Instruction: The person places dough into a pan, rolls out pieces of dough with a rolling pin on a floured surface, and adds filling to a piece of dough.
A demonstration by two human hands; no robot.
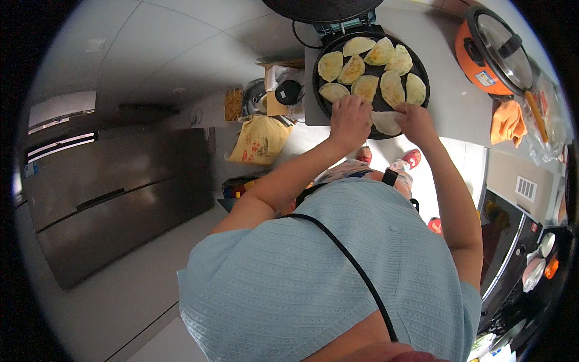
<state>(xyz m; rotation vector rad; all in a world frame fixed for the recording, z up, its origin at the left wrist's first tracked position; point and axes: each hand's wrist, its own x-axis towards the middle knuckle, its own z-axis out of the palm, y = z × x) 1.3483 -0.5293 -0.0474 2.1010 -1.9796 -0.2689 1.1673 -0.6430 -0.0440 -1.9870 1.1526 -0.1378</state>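
Observation:
A pale half-moon filled dough pocket point(386, 123) spans the gap between my hands at the near edge of a round black electric griddle point(322, 102). My left hand point(352, 121) grips its left end, fingers bent and partly hiding it. On its right end, my right hand point(414, 121) pinches with thumb and fingers. Several more half-moon pockets lie flat on the griddle, some with golden-brown patches, such as one pocket point(391, 88) just beyond my right hand. Another browned pocket point(364, 87) lies right at my left fingertips. The griddle's black lid point(323, 9) stands raised at the back.
An orange electric cooker with a glass lid point(484, 59) sits on the counter point(445, 59) at right, beside an orange cloth point(507, 122). Left of the griddle are a cardboard box point(275, 105) and a yellow bag point(260, 140). A black cord point(301, 38) runs behind the griddle.

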